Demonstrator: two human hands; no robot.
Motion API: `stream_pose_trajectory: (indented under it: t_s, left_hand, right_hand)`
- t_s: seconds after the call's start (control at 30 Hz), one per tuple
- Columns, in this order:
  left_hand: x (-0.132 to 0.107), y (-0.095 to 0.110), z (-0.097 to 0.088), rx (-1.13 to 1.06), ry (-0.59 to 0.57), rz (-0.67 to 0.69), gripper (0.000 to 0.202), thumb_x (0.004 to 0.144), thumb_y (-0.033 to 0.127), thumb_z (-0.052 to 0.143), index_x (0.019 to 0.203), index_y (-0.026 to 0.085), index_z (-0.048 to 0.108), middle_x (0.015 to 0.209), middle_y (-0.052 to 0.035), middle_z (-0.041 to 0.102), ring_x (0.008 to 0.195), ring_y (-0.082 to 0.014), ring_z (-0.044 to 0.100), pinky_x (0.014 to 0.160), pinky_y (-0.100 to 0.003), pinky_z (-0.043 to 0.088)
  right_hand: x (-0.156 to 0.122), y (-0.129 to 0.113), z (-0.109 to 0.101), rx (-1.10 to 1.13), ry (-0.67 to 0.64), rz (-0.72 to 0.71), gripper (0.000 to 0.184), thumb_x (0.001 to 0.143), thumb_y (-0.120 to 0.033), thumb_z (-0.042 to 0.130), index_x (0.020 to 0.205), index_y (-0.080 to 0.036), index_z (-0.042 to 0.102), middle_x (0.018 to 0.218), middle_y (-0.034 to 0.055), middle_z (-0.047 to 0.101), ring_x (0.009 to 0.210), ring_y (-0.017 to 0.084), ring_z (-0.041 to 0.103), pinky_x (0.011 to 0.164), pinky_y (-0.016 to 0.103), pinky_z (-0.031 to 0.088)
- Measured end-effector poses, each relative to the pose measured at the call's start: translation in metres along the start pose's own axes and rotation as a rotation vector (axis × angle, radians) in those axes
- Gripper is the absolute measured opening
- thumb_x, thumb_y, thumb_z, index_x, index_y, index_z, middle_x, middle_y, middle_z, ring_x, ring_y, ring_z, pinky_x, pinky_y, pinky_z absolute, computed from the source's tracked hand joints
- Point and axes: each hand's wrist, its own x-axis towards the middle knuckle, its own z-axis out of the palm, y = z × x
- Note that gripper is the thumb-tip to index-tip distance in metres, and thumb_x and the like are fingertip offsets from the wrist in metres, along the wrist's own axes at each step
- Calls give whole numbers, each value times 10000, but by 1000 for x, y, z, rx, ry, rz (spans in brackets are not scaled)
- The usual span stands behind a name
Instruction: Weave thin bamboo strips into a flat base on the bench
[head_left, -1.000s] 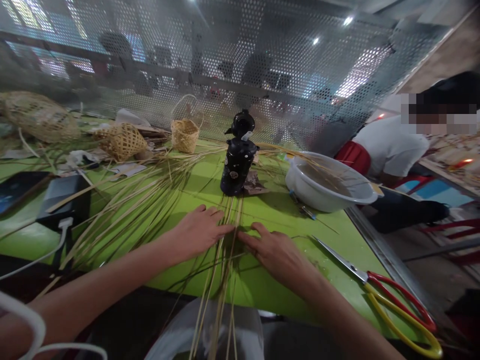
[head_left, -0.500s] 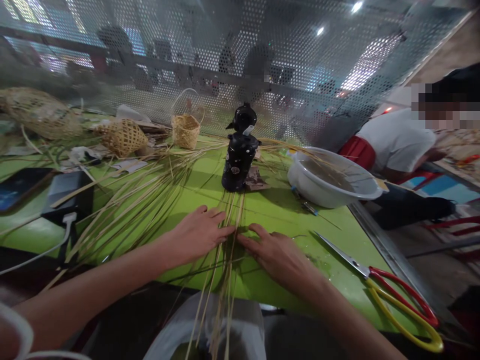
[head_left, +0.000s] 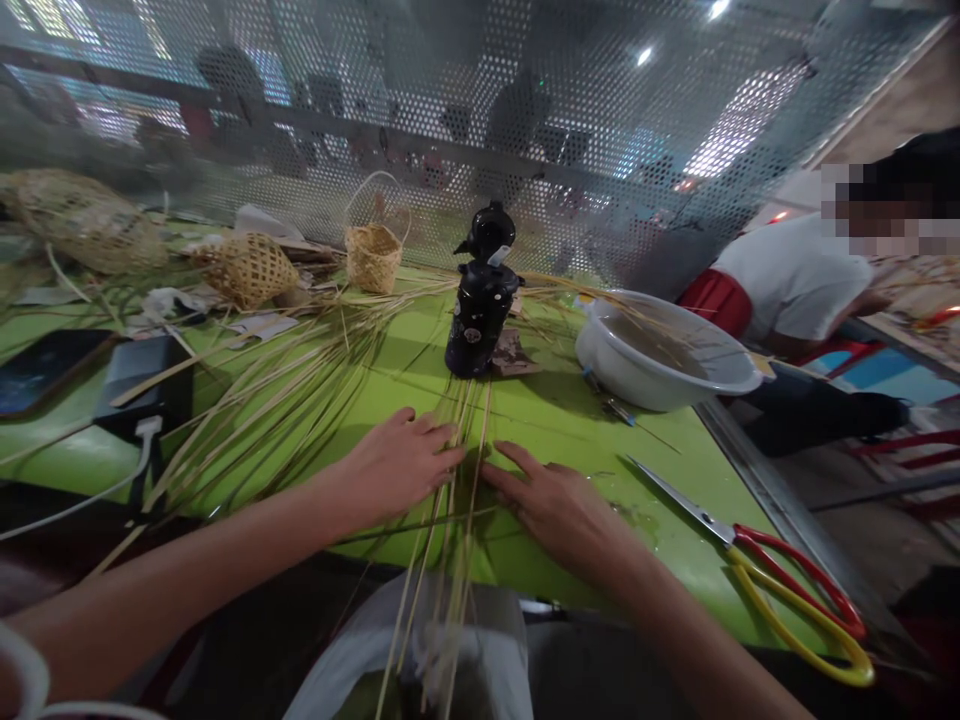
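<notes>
Long thin bamboo-like strips [head_left: 486,412] run from under a dark bottle [head_left: 474,330] with its lid tipped up, over the table edge and down past my lap. My left hand [head_left: 401,458] lies on the left side of these strips, fingers stretched and resting on them. On their right side, my right hand [head_left: 555,505] lies palm down with the index finger extended, its fingertips close to the outermost strip. A darker strip [head_left: 420,525] crosses under the bundle near the table edge. What the undersides of both hands touch is hidden.
Scissors [head_left: 720,530] with red and yellow handles lie right. Behind them stands a white basin [head_left: 667,375] of water. A small woven basket [head_left: 373,262], more weaving [head_left: 247,272], a phone [head_left: 49,368] and a power bank [head_left: 146,385] are left. A person [head_left: 787,260] sits at right.
The fingertips of my two hands have moved slightly apart, with the strips showing between them. The strips have spread a little. The view has shifted slightly.
</notes>
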Motion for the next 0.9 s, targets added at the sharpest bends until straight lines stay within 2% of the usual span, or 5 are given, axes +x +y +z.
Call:
stream_pose_trajectory:
  t_s: [0.1, 0.23, 0.47, 0.67, 0.9]
  left_hand:
    - [-6, 7, -1, -41, 19, 86, 296, 942, 315, 549, 1224, 236, 593, 1330, -70, 602, 1034, -235, 573, 866, -382, 387]
    - [-16, 14, -2, -72, 26, 141, 306, 930, 344, 580, 1218, 243, 598, 1261, -64, 645, 1010, -226, 582, 883, -375, 398]
    - [-27, 15, -10, -128, 12, 123, 271, 970, 338, 516, 1231, 344, 589, 1356, -25, 602, 1054, -214, 590, 924, -382, 392]
    - [-33, 15, -16, -167, -29, 132, 245, 980, 278, 492, 1194, 322, 603, 1369, -22, 603, 1197, -227, 549, 982, -391, 360]
    - [-41, 12, -15, -169, -11, 114, 201, 947, 286, 552, 1133, 301, 629, 1377, -17, 599, 1212, -235, 547, 980, -397, 382]
  right_hand:
    - [-1, -3, 2, -14, 2, -18, 397, 992, -226, 414, 1381, -248, 489, 1502, 141, 429, 679, 167, 654, 600, 328, 481]
    - [-2, -3, 7, -3, 12, -68, 433, 979, -188, 426, 1410, -208, 464, 1484, 164, 454, 683, 165, 651, 612, 328, 484]
    - [-4, -6, 6, 5, 15, -56, 428, 1002, -219, 421, 1429, -233, 435, 1490, 114, 464, 708, 172, 662, 611, 321, 473]
    - [-4, -9, 3, 6, 13, -51, 418, 1011, -224, 406, 1428, -231, 433, 1524, 81, 422, 720, 171, 661, 623, 328, 480]
    - [-4, -11, 2, 12, 3, -34, 476, 982, -170, 397, 1452, -246, 397, 1539, 96, 394, 716, 175, 660, 633, 341, 483]
